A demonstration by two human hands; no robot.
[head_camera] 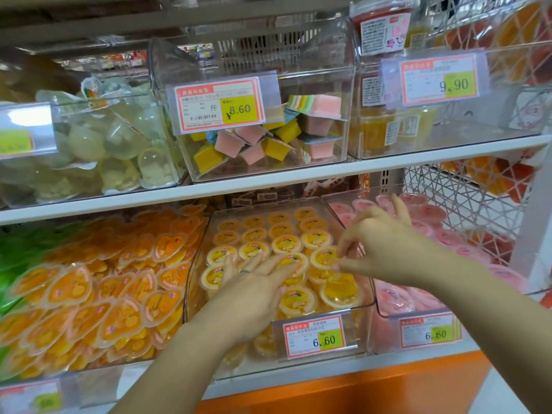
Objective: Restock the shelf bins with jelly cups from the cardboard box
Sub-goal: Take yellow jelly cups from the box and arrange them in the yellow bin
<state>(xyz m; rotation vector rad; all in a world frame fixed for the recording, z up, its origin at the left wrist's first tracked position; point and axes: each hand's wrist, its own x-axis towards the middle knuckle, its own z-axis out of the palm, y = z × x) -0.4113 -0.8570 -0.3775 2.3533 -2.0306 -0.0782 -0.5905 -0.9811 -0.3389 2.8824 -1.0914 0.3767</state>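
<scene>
Head: left hand [254, 289] flat, right hand [380, 249] pinching cup [323, 257].

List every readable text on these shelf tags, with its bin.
"¥8.60", "斤": red-bordered tag, clear plastic bin of square pink and yellow jellies.
"9.90": upper-right tag, clear bin of yellow jars.
"6.60": middle tag, bin of round yellow jelly cups.
"6.60": lower-right tag, bin of round pink cups.
Fine print, left tags: blurred.
</scene>
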